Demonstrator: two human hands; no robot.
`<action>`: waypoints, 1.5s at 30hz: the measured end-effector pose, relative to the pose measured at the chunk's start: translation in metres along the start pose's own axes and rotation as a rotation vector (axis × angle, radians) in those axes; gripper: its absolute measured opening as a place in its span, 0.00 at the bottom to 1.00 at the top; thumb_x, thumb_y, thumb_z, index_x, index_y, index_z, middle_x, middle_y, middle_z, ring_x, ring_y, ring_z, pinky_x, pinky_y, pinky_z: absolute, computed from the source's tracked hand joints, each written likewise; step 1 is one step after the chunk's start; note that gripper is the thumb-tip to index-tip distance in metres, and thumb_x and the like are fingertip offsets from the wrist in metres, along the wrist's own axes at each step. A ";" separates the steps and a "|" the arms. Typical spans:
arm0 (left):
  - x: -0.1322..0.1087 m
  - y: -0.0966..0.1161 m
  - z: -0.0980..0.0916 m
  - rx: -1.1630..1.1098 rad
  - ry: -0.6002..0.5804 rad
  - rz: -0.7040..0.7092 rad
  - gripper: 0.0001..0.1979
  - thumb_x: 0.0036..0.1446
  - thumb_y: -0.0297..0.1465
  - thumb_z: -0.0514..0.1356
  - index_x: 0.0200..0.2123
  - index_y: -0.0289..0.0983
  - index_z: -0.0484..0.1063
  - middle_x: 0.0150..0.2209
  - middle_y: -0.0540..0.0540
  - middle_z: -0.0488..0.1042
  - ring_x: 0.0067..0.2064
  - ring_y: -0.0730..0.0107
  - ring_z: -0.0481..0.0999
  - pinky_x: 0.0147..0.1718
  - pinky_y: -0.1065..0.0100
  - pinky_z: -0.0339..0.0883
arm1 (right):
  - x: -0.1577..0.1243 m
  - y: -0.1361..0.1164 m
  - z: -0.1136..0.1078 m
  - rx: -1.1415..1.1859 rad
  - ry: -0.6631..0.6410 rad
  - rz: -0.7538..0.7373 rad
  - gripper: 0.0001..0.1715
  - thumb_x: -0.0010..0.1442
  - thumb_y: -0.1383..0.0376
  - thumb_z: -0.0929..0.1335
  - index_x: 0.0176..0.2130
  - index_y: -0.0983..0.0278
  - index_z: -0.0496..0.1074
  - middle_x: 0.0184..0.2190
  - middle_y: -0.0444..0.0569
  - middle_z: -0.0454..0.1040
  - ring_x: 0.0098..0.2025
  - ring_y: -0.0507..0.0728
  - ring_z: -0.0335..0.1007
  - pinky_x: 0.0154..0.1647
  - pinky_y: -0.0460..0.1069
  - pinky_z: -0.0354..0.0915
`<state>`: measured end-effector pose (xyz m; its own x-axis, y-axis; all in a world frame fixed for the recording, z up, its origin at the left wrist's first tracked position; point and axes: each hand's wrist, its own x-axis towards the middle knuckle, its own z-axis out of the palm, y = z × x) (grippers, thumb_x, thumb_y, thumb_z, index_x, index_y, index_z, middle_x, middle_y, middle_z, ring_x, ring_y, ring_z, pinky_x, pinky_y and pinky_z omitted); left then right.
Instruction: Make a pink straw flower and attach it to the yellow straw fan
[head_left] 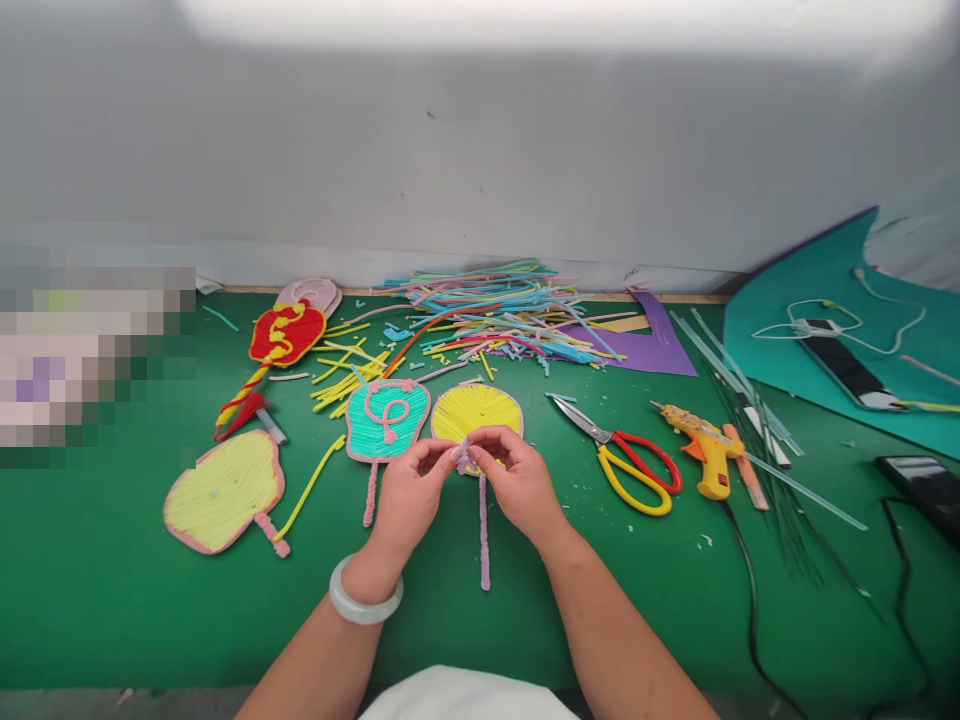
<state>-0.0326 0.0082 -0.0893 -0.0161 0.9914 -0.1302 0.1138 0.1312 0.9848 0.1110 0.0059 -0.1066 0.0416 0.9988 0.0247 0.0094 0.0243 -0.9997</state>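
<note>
Between my left hand and my right hand is a small purple pipe-cleaner piece, pinched by the fingertips of both. It is bunched up, and its exact shape is partly covered by my fingers. Behind and below it lies a round yellow fan with a purple rim and a purple handle. Just left of that, a teal fan with a pink rim and a pink curl on its face rests partly behind my left hand. A pale bangle circles my left wrist.
Left are a pale yellow fan, a red fan and a yellow strip. A pile of pipe cleaners lies at the back. Scissors, a glue gun with its cord, and thin sticks lie to the right.
</note>
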 end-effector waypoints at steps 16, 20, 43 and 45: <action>0.004 0.002 -0.002 -0.240 0.067 -0.150 0.16 0.41 0.40 0.70 0.30 0.36 0.78 0.28 0.49 0.76 0.32 0.70 0.71 0.36 0.67 0.66 | 0.002 -0.002 0.001 0.236 -0.057 0.211 0.34 0.55 0.37 0.65 0.36 0.64 0.74 0.30 0.49 0.76 0.31 0.54 0.73 0.35 0.50 0.70; 0.005 -0.001 -0.002 -0.262 0.068 -0.154 0.16 0.40 0.39 0.71 0.30 0.35 0.78 0.30 0.48 0.77 0.34 0.69 0.72 0.38 0.67 0.66 | -0.002 -0.006 0.006 0.249 -0.117 0.246 0.26 0.48 0.44 0.74 0.34 0.63 0.73 0.29 0.45 0.76 0.32 0.53 0.73 0.37 0.49 0.69; 0.008 -0.006 0.000 -0.218 0.084 -0.128 0.17 0.38 0.41 0.71 0.29 0.35 0.78 0.29 0.48 0.77 0.33 0.69 0.73 0.39 0.67 0.66 | 0.004 0.005 0.004 0.226 -0.003 0.225 0.35 0.53 0.36 0.66 0.34 0.65 0.74 0.27 0.48 0.76 0.27 0.53 0.72 0.34 0.50 0.71; 0.009 -0.005 -0.001 -0.211 0.082 -0.122 0.18 0.38 0.41 0.72 0.29 0.35 0.78 0.29 0.47 0.78 0.34 0.68 0.73 0.39 0.67 0.66 | 0.004 0.006 0.005 0.194 -0.021 0.184 0.34 0.55 0.37 0.66 0.35 0.65 0.75 0.28 0.48 0.76 0.28 0.52 0.71 0.34 0.49 0.70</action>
<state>-0.0339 0.0163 -0.0958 -0.0988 0.9636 -0.2483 -0.1033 0.2383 0.9657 0.1060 0.0100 -0.1126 0.0046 0.9878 -0.1557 -0.1883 -0.1520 -0.9703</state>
